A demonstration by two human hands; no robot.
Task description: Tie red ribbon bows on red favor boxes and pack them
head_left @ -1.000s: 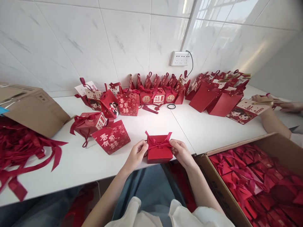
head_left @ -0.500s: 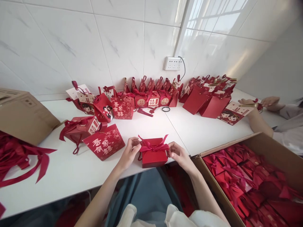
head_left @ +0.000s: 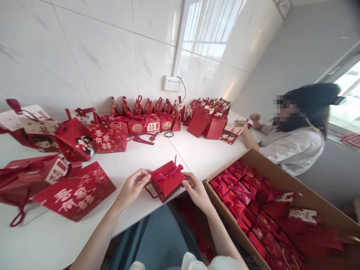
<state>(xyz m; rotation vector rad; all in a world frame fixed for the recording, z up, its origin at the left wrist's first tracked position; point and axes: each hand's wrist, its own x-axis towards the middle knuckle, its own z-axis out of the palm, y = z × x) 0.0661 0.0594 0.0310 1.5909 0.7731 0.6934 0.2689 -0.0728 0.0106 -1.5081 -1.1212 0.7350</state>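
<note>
At the near edge of the white table, a red box topped with a ribbon bow sits between the person's hands, its front corner close to the brink. The left hand has thumb and forefinger drawn nearly together on the box's left corner; whether they pinch ribbon as well as card cannot be made out. The right hand grips the right end, fingers bent and thumb at the front, some fingertips hidden.

Bare tabletop opens beyond the box as far as a black ring and the decorated boxes along the wall. Leftward, room narrows towards a lettered box. Rightward, a cardboard carton full of red boxes has its rim just beside the right hand, leaving little space.

The carton runs out of view at the bottom, its lower-right contents blurred. Another box is cut off at the left. What the co-worker is handling is too small to tell.
</note>
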